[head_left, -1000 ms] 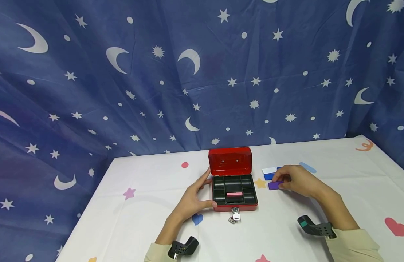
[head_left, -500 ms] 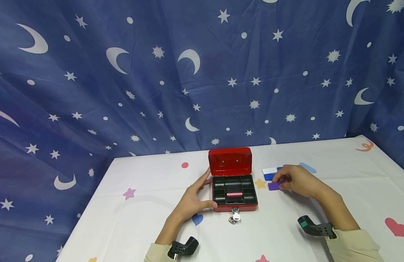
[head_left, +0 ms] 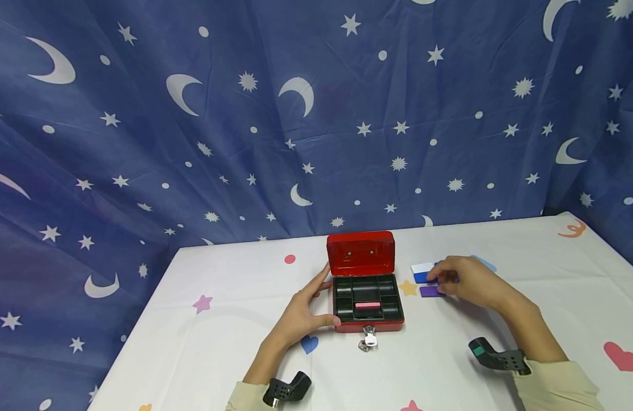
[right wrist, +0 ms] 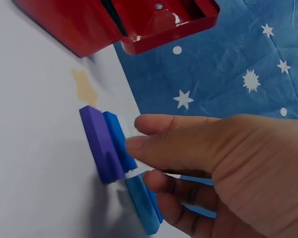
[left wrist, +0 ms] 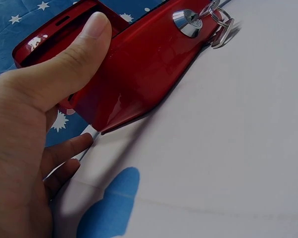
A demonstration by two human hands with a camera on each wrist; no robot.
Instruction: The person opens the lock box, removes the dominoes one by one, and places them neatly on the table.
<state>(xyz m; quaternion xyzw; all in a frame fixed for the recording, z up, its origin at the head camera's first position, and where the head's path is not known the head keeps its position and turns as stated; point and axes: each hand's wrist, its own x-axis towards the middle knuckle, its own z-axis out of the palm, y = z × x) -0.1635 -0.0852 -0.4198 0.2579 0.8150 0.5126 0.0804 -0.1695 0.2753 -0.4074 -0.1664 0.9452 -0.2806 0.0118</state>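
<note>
A red cash box (head_left: 369, 326) stands with its lid (head_left: 361, 254) raised and its black compartment tray showing. A pink bar (head_left: 367, 305) lies in the front middle compartment. My left hand (head_left: 301, 314) holds the box's left side, its thumb (left wrist: 89, 39) at the front corner and fingers along the side. Right of the box lie a purple block (right wrist: 100, 144) and a blue block (right wrist: 118, 139) side by side, with more blue blocks (right wrist: 142, 204) behind. My right hand (head_left: 470, 279) hovers close over them, fingers loosely bent and apart, thumb tip overlapping the near blue block's edge.
A key with a ring (left wrist: 213, 15) hangs from the lock (left wrist: 187, 23) on the box's front. A white block (head_left: 421, 267) lies beside the blue ones. The white tablecloth (head_left: 234, 342) carries printed shapes; a blue star-patterned curtain (head_left: 244, 142) hangs behind the table.
My right hand has lifted slightly and shifted a little right, its fingers coming off the purple block, which stays on the table. The left hand and cash box have not moved.
</note>
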